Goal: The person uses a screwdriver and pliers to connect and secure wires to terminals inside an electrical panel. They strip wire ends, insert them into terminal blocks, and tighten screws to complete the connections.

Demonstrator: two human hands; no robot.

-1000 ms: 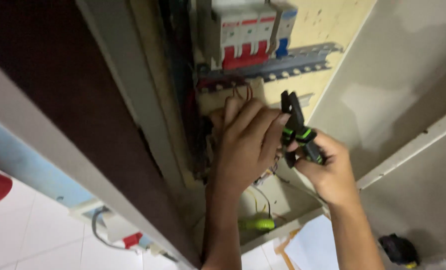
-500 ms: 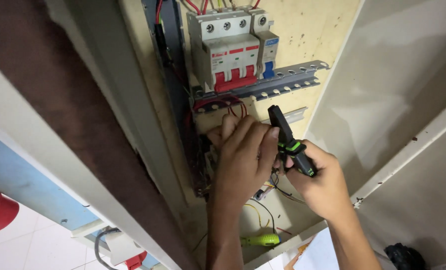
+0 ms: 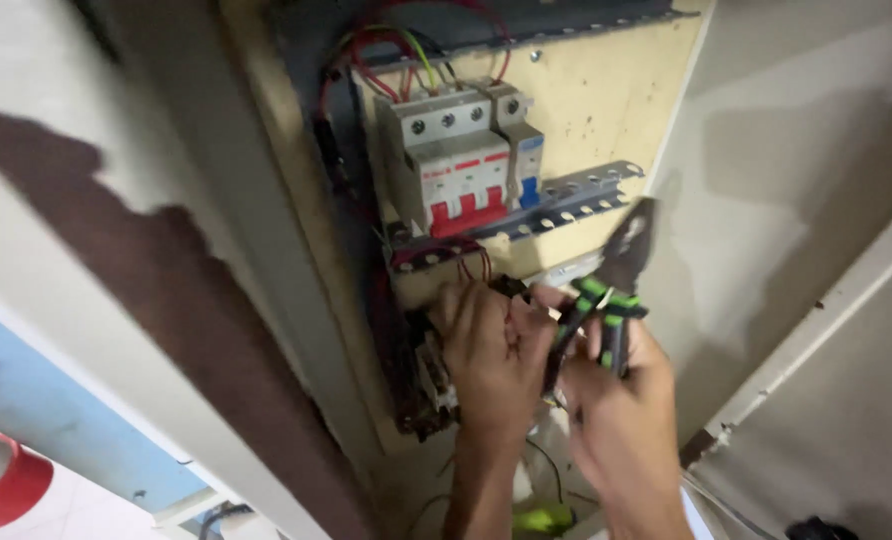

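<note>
My left hand (image 3: 491,355) reaches into an open electrical panel, its fingers bent around thin red wires (image 3: 471,265) and a small dark part just under the metal mounting rail (image 3: 566,205). My right hand (image 3: 621,400) grips pliers (image 3: 606,290) with black and green handles, jaws pointing up and to the right, close beside the left hand. Above both hands a white breaker block with red switches (image 3: 451,175) and a smaller blue-switched breaker (image 3: 523,160) sit on the rail.
Red and green-yellow wires (image 3: 396,50) loop above the breakers on a beige backboard (image 3: 606,100). A screwdriver's green handle (image 3: 544,518) lies at the panel's bottom. The panel's frame stands at left, a white wall at right, a red object (image 3: 6,490) low left.
The view has shifted so the breakers sit lower and closer. My right hand with the pliers has drawn slightly down and right; my left hand stays at the wires.
</note>
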